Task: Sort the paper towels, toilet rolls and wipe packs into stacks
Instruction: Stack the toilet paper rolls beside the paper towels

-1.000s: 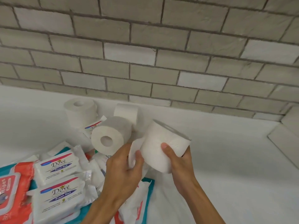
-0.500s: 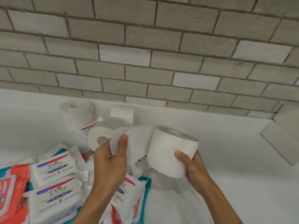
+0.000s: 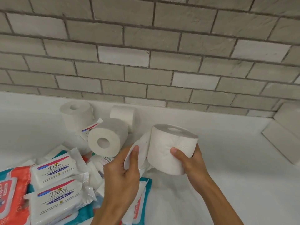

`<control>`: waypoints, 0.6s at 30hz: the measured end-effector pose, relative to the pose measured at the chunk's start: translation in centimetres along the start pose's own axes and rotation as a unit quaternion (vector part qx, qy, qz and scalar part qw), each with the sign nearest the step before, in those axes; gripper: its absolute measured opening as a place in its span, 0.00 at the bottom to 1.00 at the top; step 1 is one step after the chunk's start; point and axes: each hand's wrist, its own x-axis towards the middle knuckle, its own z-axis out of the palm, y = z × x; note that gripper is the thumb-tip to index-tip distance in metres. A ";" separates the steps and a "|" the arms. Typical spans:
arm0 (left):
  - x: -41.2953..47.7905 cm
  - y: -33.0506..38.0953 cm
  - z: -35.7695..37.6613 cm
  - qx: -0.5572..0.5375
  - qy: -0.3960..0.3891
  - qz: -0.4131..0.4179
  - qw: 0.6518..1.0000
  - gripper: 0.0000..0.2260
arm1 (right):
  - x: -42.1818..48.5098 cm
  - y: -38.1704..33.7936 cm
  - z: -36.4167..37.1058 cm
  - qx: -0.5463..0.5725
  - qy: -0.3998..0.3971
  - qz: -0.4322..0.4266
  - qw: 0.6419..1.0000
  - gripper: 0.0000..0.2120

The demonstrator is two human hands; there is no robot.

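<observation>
Both forearms reach up from the lower edge over the white tabletop (image 3: 235,159), which runs back to a grey brick wall (image 3: 146,46). The right hand (image 3: 190,161) holds a toilet roll (image 3: 170,146) in the air above the tabletop. The roll is near upright with its core hole facing up, and the grip wraps it, thumb on the front and fingers curled round the far side. The left hand (image 3: 121,172), just beside it, has its back to the camera. Its grip is narrow, pinching the roll's loose tail (image 3: 144,143) between the thumb and the fingers behind the sheet. To the left of the hands is a jumbled heap of wipe packs, partly hidden by the left wrist. In it are two white packs (image 3: 55,169) reading "Dove Fresh Red", a red pack (image 3: 14,192) at the frame edge showing part of the word "wipes", and teal packs (image 3: 146,184) beneath. A second roll (image 3: 105,138) lies on its side on the heap, hole toward the camera. Behind it, near the wall, an upright roll (image 3: 76,114) stands at the left and another roll (image 3: 123,114) lies on its side. A small pack (image 3: 90,129) is wedged between the rolls, and its writing is too small to read.
</observation>
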 end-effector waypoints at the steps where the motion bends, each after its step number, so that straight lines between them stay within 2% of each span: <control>1: -0.2 0.1 0.2 -0.001 -0.006 0.000 1.000 0.06 | -0.1 -0.3 0.4 -0.002 0.007 -0.006 1.000 0.41; 4: -0.8 0.2 1.2 -0.004 -0.017 0.005 1.000 0.07 | -0.6 -1.0 1.9 -0.010 0.038 -0.029 0.999 0.40; 7: -1.0 -0.1 2.3 0.022 -0.015 0.026 0.999 0.12 | -0.9 -1.2 3.3 -0.030 0.075 -0.069 0.994 0.44; 10: -0.6 -0.6 2.9 0.038 -0.004 0.033 0.999 0.09 | -1.2 -0.9 4.4 -0.046 0.092 -0.102 0.989 0.43; 13: -0.4 -1.3 3.1 0.042 -0.031 0.030 0.998 0.22 | -1.6 -1.0 5.0 -0.018 0.060 -0.109 0.992 0.45; 15: -0.2 -1.4 3.1 0.014 -0.046 0.024 0.999 0.27 | -1.9 -1.5 5.1 0.032 0.016 -0.106 0.994 0.42; 18: 0.1 -1.4 2.8 0.009 -0.074 0.044 0.996 0.33 | -2.3 -1.7 4.7 0.045 -0.017 -0.118 0.992 0.27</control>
